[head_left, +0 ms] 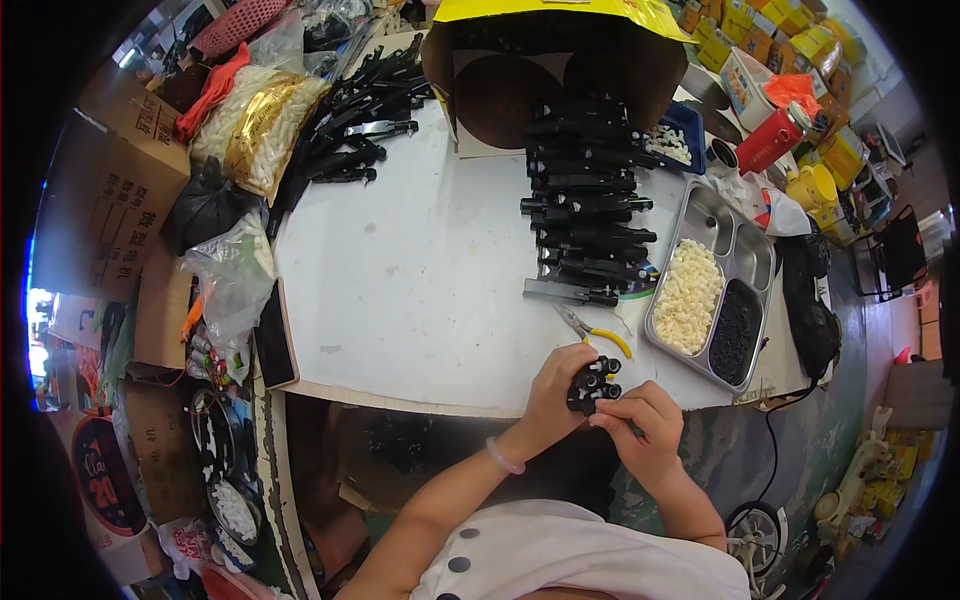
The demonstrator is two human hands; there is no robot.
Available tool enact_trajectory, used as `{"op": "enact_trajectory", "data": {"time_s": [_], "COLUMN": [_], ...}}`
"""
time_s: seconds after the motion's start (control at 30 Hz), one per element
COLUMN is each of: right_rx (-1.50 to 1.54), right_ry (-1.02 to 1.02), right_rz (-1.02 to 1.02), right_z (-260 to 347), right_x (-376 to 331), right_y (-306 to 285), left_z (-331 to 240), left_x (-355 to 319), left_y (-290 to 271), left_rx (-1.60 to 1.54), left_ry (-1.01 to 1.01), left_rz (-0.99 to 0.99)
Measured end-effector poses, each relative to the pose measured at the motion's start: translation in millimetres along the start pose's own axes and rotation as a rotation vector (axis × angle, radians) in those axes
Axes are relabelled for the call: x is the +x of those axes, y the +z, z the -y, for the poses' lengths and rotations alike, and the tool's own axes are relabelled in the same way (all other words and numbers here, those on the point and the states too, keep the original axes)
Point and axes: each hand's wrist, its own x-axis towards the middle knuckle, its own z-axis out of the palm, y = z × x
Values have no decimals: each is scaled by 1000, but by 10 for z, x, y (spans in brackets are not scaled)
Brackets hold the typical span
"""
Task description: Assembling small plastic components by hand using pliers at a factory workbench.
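At the table's near edge my left hand [552,396] is closed around a black plastic part [591,382] with several round, hollow ends facing up. My right hand [643,428] pinches at the near right side of that part; what its fingertips hold, if anything, is too small to make out. Just beyond the hands lie pliers [608,338] with yellow handles. A row of similar long black parts [590,208] is stacked beyond them. To the right, a divided metal tray [757,262] holds small cream-coloured pieces [688,297] and small black pieces [735,332].
An open cardboard box [440,75] stands at the table's far side. More black parts [350,125] are heaped at the far left, by a bag of white pieces [255,130]. A phone [276,340] lies at the left edge. A red bottle [772,140] and blue tray [690,125] are far right.
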Motion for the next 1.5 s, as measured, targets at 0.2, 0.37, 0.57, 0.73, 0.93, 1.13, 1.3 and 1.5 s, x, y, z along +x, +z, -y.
{"op": "enact_trajectory", "data": {"time_s": [0.2,0.37,0.57,0.73,0.93,1.13,1.3,1.5], "right_rx": [-371,-943,-981,-296,-564,-577,-23,146], "right_ry": [-242,-377,-296,-134,116,119,227,132], "right_rz": [161,534,627,542,-37,-37,30,163], "right_z": [225,460,498,107,-789,-974,-270,-37], "right_x": [131,264,273,424,438,355,363,266], "right_y": [-249,-293,-146,-323,-576,-494,-516,-364], "left_z": [-42,-6,-24,89,-31,-22,5,18], "left_x": [-2,12,-5,-120,11,3,-39,-26], "left_y": [-24,8,55,10,27,7,-21,-8], "left_rx": [3,63,92,6,101,120,78,78], "left_ry": [-14,25,-30,-144,-22,-31,-72,-53], "left_rz": [-7,-28,-20,-40,-48,-39,-7,-2]}}
